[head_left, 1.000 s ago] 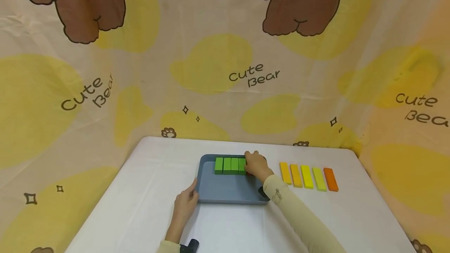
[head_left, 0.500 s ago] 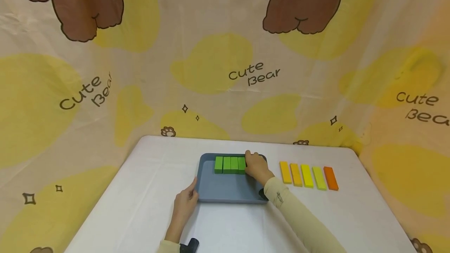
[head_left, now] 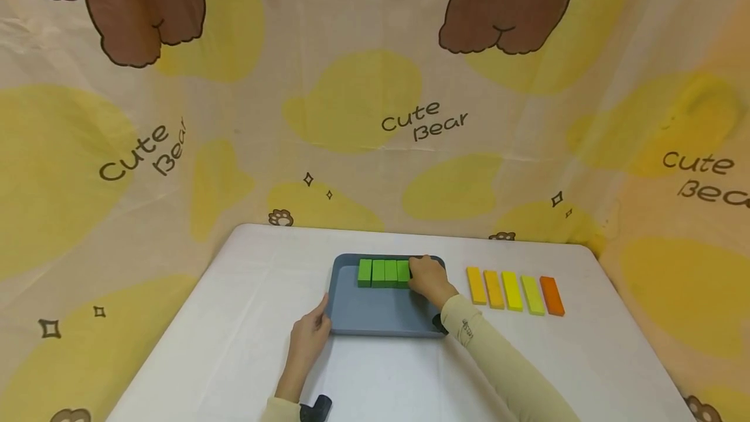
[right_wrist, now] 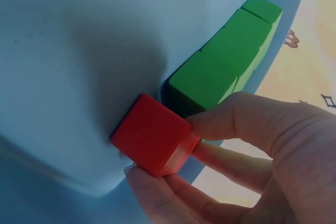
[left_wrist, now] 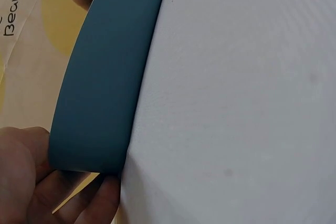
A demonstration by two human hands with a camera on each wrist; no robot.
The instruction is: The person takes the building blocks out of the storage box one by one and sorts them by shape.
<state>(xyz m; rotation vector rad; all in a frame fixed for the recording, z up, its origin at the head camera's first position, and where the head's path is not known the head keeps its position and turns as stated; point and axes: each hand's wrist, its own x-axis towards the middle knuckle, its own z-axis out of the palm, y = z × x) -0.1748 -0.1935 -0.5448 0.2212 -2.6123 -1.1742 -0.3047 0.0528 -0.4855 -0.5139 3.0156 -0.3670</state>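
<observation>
Fingers [right_wrist: 210, 129] of the right hand [head_left: 430, 281] pinch a red block [right_wrist: 155, 134] inside the blue tray [head_left: 375, 314], just beside 4 green blocks [head_left: 383, 272]. Placing seems underway; next, seating it flush. The left hand [head_left: 307, 337] grips the tray's near corner.

- four blocks [head_left: 383, 272] stand in a row along the far wall of the tray [head_left: 375, 318]
- five flat bars [head_left: 514, 292] lie on the table [head_left: 234, 318], right of the tray
</observation>
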